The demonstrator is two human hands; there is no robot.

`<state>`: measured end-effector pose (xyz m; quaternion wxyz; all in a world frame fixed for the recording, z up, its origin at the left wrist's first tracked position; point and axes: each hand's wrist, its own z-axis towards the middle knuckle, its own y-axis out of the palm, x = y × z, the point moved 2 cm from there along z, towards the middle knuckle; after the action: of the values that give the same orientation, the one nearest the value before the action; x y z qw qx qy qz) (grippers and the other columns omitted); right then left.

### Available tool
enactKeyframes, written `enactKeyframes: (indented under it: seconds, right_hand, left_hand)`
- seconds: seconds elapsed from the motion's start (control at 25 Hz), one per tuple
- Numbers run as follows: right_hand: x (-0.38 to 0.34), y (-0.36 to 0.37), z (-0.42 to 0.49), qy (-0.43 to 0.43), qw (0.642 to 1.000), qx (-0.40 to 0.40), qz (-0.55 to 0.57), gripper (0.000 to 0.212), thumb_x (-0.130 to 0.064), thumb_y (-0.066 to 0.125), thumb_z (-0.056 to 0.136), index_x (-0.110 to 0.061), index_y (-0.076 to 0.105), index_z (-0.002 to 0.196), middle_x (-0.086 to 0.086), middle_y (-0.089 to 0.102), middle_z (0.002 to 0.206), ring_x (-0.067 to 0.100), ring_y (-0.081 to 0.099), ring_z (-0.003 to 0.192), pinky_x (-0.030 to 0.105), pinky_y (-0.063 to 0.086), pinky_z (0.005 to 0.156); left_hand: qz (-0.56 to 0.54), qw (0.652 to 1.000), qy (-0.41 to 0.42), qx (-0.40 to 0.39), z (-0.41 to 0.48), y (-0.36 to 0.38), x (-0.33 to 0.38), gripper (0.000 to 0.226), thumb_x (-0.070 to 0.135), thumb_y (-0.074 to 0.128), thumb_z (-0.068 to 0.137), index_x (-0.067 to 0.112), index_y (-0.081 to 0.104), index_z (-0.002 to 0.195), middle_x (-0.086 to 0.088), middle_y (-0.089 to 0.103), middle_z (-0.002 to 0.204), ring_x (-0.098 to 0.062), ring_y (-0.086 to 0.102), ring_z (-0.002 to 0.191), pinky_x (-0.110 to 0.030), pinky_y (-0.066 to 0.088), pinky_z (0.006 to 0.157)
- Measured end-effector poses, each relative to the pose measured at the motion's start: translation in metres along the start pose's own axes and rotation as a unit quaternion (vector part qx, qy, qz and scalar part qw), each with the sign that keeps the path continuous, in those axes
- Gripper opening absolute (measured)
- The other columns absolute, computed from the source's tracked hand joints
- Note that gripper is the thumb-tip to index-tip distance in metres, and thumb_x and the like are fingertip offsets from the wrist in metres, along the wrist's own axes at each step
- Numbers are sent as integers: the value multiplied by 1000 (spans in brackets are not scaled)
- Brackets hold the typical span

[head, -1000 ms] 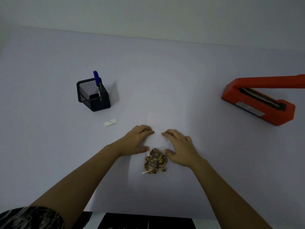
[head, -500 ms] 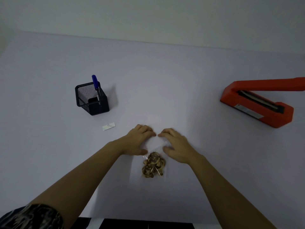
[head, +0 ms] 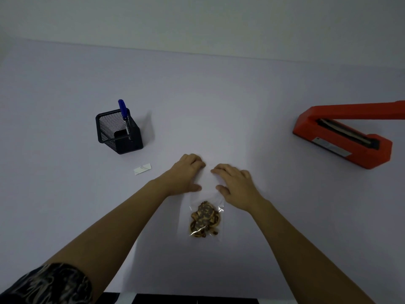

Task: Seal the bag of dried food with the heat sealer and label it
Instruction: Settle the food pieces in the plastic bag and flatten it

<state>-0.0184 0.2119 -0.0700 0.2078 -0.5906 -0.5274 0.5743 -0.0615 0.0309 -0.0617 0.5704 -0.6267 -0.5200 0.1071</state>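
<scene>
A clear plastic bag (head: 205, 218) of brown dried food lies flat on the pale table in front of me, its empty upper part reaching away from me. My left hand (head: 186, 174) and my right hand (head: 235, 183) rest on that upper part. Their fingertips almost meet at the far edge and the thumbs press on the film just above the food. The red heat sealer (head: 341, 137) sits at the right with its arm raised. A small white label (head: 142, 168) lies to the left of my left hand.
A black mesh pen holder (head: 118, 132) with a blue marker (head: 123, 113) in it stands at the left, beyond the label. The table's near edge runs along the bottom of the view, and a wall rises behind the table.
Both hands have slid away from me along the bag, from beside the dried food to the empty upper part. The food now lies clear of the hands.
</scene>
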Motion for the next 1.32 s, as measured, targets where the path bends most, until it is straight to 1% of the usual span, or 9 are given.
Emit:
enactKeyframes:
  seconds: [0.24,0.48,0.64,0.76,0.88,0.96,1.04,1.2,1.32]
  right_hand:
    - [2,-5,7,23,999,-23,-1,62,-29,55,86,-22,28,141,-6,28,148,15,26,135,48,10,112]
    - [0,5,-13,-16,996,82,30,26,-22,56,88,-14,59,112,1,59,114,20,55,105,41,45,91]
    - [3,11,-26,-6,998,55,9,46,-40,51,86,-20,50,127,-5,50,132,11,44,122,29,29,95]
    - [4,10,-27,-18,999,44,-18,51,-43,53,86,-21,46,131,-4,46,137,12,41,126,31,30,95]
    - [3,11,-26,-11,999,38,-18,51,-41,55,86,-21,45,132,-3,45,138,13,40,127,33,31,97]
    - [3,12,-27,-8,999,44,-23,51,-42,54,85,-21,45,131,-3,45,138,13,40,128,33,30,96]
    - [1,13,-27,0,998,52,-28,52,-43,53,83,-22,46,130,-5,46,138,12,41,127,33,29,94]
    - [-5,13,-25,19,997,64,-29,54,-41,55,76,-20,51,126,-5,50,133,11,45,122,35,32,91]
    - [-6,12,-24,20,997,68,-21,53,-41,55,75,-21,52,124,-6,51,130,11,47,119,35,33,90]
  left_hand:
    - [22,999,-25,-13,9,-7,-3,98,47,75,69,8,23,143,-7,23,147,-25,23,131,-33,27,108]
    - [20,1000,-22,-4,3,-3,-3,96,48,70,73,11,20,146,-6,19,152,-25,20,136,-36,26,110]
    - [36,999,-9,-6,0,-3,-7,93,50,65,77,11,17,147,-4,16,155,-23,17,138,-35,23,111]
    - [44,999,-8,-8,-1,-1,-8,92,50,63,78,12,16,148,-4,14,156,-23,16,139,-36,22,112]
    - [37,999,8,38,-7,-1,-7,75,42,65,79,17,32,142,-7,29,149,-27,28,132,-40,32,105]
    - [55,991,90,79,-15,5,0,44,23,69,78,16,58,119,-11,54,125,-30,49,110,-42,46,87]
    - [35,984,151,88,-24,17,6,20,8,66,77,10,69,97,-10,64,98,-25,57,89,-39,52,73]
    - [-53,989,119,63,-38,26,4,30,28,50,87,10,67,103,-7,59,102,-13,45,95,-18,36,87]
    - [-43,990,118,64,-39,25,1,32,31,52,87,8,65,105,-9,59,103,-13,43,96,-18,32,86]
